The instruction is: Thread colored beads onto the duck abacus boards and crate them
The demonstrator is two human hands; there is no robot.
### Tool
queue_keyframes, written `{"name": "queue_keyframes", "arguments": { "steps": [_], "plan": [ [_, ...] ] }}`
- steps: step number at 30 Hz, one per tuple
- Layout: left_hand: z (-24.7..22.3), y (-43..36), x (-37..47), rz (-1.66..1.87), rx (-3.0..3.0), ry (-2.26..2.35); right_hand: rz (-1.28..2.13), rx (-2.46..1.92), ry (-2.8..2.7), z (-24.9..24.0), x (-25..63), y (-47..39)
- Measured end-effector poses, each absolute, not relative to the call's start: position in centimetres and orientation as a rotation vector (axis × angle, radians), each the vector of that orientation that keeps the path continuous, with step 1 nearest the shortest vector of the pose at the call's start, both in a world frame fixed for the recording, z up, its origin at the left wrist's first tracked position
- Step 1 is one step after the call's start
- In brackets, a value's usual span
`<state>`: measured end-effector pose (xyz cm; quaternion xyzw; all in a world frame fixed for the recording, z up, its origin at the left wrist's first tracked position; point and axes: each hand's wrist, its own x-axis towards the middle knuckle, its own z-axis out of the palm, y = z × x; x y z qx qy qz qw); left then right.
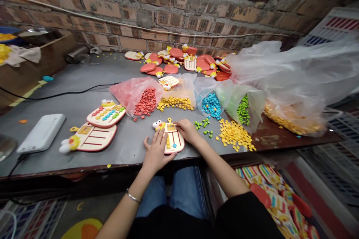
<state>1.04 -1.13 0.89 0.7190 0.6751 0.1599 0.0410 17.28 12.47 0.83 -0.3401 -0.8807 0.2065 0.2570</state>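
A cream toy board [179, 142] with a duck head, red slots and a red rim lies at the table's front edge. Several yellow pieces and a blue piece [174, 145] sit on its slots. My left hand [156, 150] grips the board's left side, fingers over the face and thumb along the near edge. At the upper right of the board, my right hand [187, 130] has its fingers pinched together against the surface. Whatever they hold is hidden. Green pieces [207, 133] and a pile of yellow pieces [234, 134] lie right of that hand.
Bags of red pieces [146, 101], yellow pieces [175, 103], blue pieces [211, 105] and green pieces [243, 110] lie open behind. Two duck boards [97, 140] overlap at left, near a white power bank [42, 133]. More boards [175, 53] heap by the brick wall.
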Motion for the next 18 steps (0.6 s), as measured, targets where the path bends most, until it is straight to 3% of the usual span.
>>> {"name": "queue_keyframes", "arguments": {
  "steps": [5,10,15,18],
  "plan": [
    [0.9,-1.2,1.1,0.488,2.212,2.071,0.939,-0.965,-2.171,0.4,17.7,11.9],
    [0.8,-1.1,1.1,0.495,2.218,2.080,0.937,-0.870,-2.178,0.2,16.3,11.3],
    [0.6,-1.1,1.1,0.482,2.249,2.087,1.240,-0.714,-2.165,0.5,18.2,10.9],
    [0.5,-1.0,1.0,0.487,2.263,2.084,0.955,-0.978,-1.946,0.7,21.9,12.3]
  ]
}}
